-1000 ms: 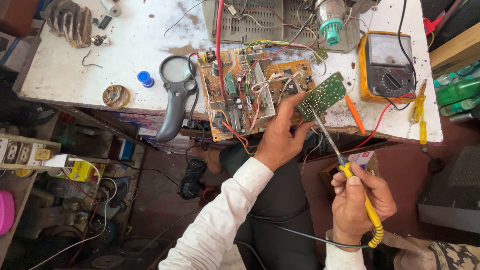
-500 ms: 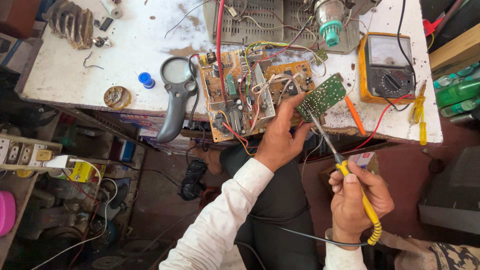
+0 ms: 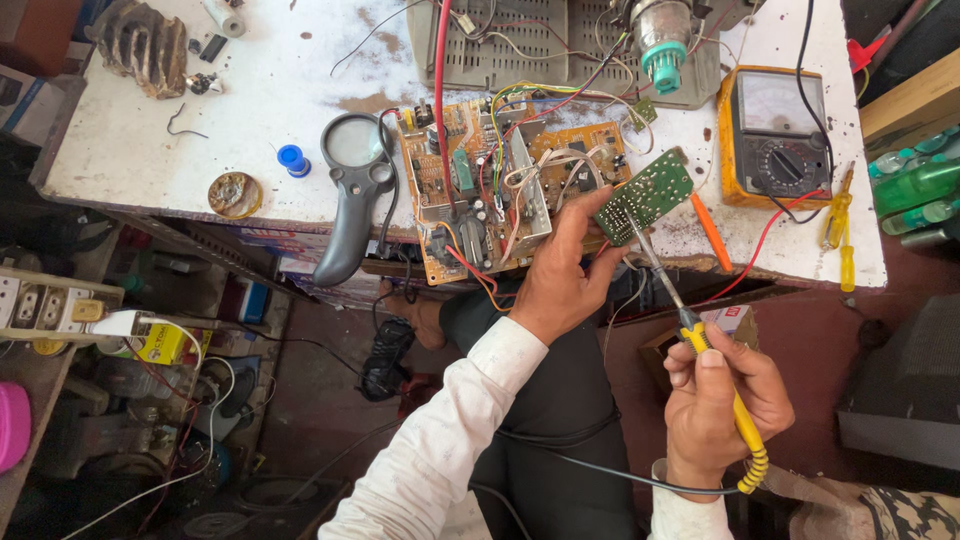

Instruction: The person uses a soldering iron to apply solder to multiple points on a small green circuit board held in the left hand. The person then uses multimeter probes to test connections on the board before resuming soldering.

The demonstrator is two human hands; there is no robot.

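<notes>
My left hand (image 3: 560, 280) pinches a small green circuit board (image 3: 645, 195) by its lower edge, holding it tilted at the front edge of the white workbench (image 3: 250, 90). My right hand (image 3: 725, 395) grips a yellow-handled soldering iron (image 3: 700, 345), and its thin metal tip touches the underside of the green board. A larger tan circuit board (image 3: 480, 195), crowded with parts and coloured wires, lies on the bench just left of my left hand.
A grey magnifying glass (image 3: 350, 190) lies left of the tan board. An orange analogue multimeter (image 3: 775, 135) with red and black leads sits at the right, beside an orange screwdriver (image 3: 712, 232) and a yellow one (image 3: 845, 235). A power strip (image 3: 40, 305) sits lower left.
My right hand has shifted slightly right and down while the iron's tip stays at the green board. My left hand holds the board in nearly the same place.
</notes>
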